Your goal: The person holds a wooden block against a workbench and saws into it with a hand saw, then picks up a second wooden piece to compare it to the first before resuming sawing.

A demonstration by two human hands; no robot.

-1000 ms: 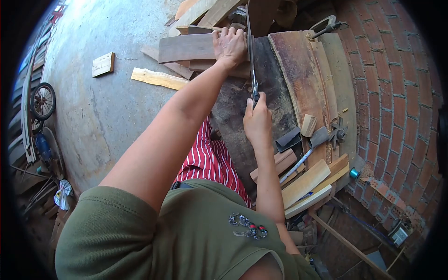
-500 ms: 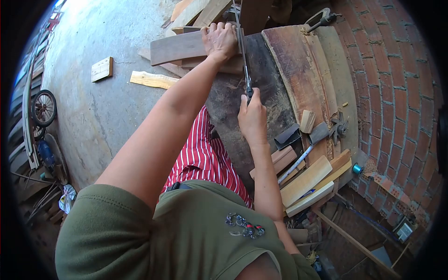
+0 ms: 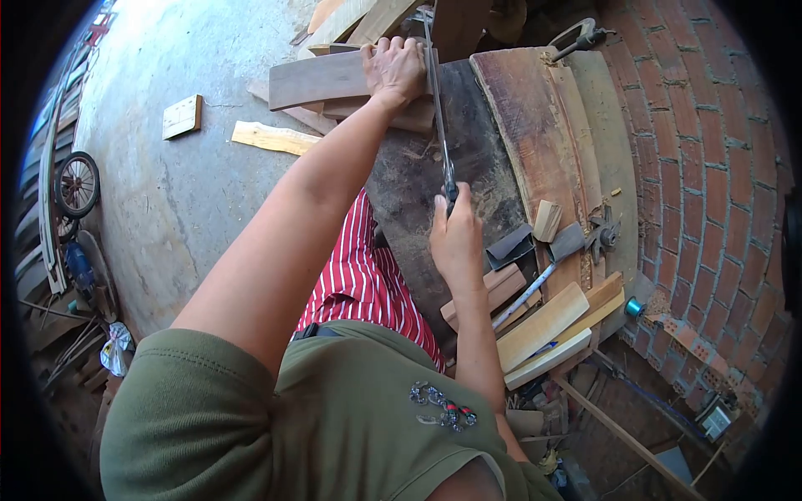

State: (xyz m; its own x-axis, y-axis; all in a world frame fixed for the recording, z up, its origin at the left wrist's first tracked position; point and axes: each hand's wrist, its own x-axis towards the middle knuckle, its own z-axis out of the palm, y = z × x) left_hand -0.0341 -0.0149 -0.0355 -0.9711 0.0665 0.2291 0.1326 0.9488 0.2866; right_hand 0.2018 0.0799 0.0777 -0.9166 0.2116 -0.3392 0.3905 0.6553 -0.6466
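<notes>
My left hand (image 3: 397, 71) presses down on a curved brown wooden board (image 3: 317, 82), its fingers curled over the far edge close to the board's right end. Under that board lies another wood piece (image 3: 342, 109). In my right hand (image 3: 458, 238) is the dark handle of a hand saw (image 3: 441, 125), fingers wrapped round it. The long thin metal saw points away from me and runs right beside the board's right end and my left hand. Where its teeth meet the wood cannot be made out.
A thick plank (image 3: 535, 125) lies on the dark bench (image 3: 409, 192), with a clamp (image 3: 581, 37) at its far end. Nearby are a hammer-like tool (image 3: 535, 288), wood offcuts (image 3: 543, 330) and a green spool (image 3: 635, 306). A brick wall (image 3: 702, 167) rises on the right.
My right hand has drawn the saw back towards my body. My left hand and the board stay in place.
</notes>
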